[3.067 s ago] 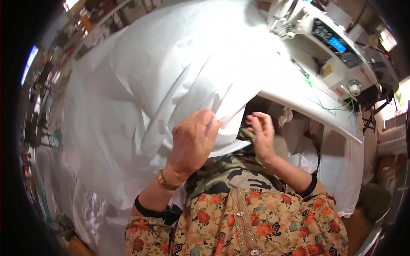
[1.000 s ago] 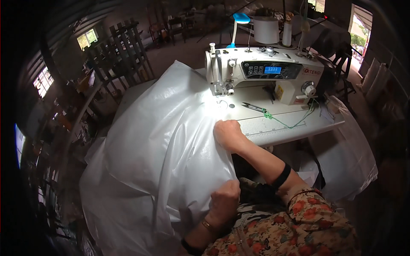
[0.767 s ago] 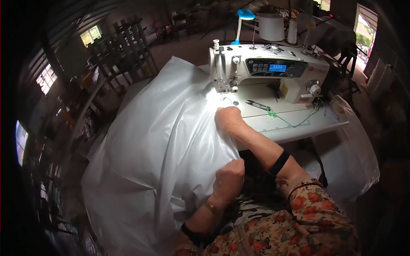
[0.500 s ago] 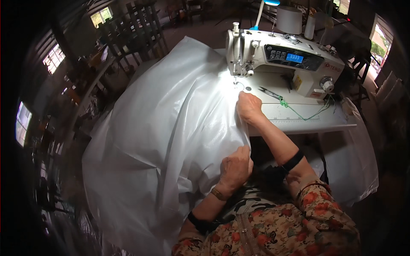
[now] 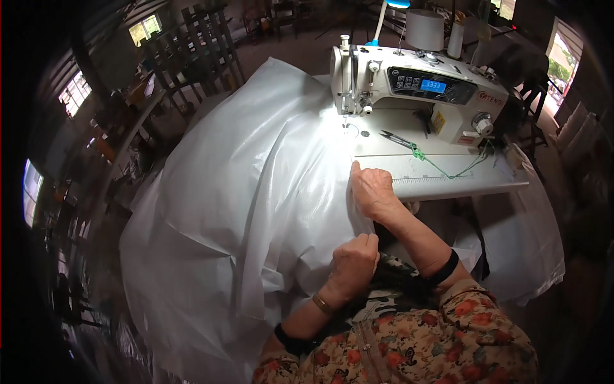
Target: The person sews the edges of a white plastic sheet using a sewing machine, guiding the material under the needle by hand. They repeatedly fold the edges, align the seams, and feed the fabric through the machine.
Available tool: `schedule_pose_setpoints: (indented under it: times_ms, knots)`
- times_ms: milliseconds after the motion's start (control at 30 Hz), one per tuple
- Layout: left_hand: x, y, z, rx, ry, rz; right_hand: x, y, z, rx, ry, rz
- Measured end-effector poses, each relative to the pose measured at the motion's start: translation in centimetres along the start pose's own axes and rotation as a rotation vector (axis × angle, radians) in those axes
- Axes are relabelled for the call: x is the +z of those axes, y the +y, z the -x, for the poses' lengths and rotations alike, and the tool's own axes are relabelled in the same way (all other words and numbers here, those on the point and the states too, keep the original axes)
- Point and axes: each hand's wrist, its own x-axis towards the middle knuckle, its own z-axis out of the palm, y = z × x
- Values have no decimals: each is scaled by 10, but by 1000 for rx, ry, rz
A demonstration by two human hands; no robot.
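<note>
A large sheet of shiny white fabric (image 5: 211,185) spreads over the left side of the table and hangs down toward me. Its right edge runs up to the needle area of a white sewing machine (image 5: 409,77), where a lamp lights it brightly. My right hand (image 5: 373,191) pinches that edge just in front of the machine bed. Closer to my body, my left hand (image 5: 355,261) is closed on the same edge, knuckles up. The fingertips of both hands are partly hidden by the fabric and the knuckles.
Thread snips (image 5: 398,139) with a green cord (image 5: 441,171) lie on the machine bed, right of the needle. A thread cone (image 5: 425,31) stands behind the machine. More white fabric (image 5: 521,237) hangs at the right. Stacked chairs or frames (image 5: 198,48) stand at the back left.
My right hand has slid back along the fabric edge, away from the needle and toward me. My left hand has dropped slightly nearer my body, still gripping. The whole view has shifted a little.
</note>
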Motion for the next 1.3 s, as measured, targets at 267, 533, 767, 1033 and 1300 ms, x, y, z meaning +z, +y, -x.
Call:
schedule_pose_setpoints:
  times_ms: [267,533,767,1033,1300]
  knots:
    - [-7,-12,-17,-14,-1,-57,7,2,-25,-89,37,-9]
    - [-9,-29,-51,-24,-12,-137,7,4,-69,-64,-10,20]
    - [14,-36,-63,-77,141,-40,14,14,-82,-58,68,34]
    - [16,-28,32,-152,130,-30,15,14,-17,49,138,-115]
    - [-36,17,21,36,-22,205,7,18,-19,-71,87,-127]
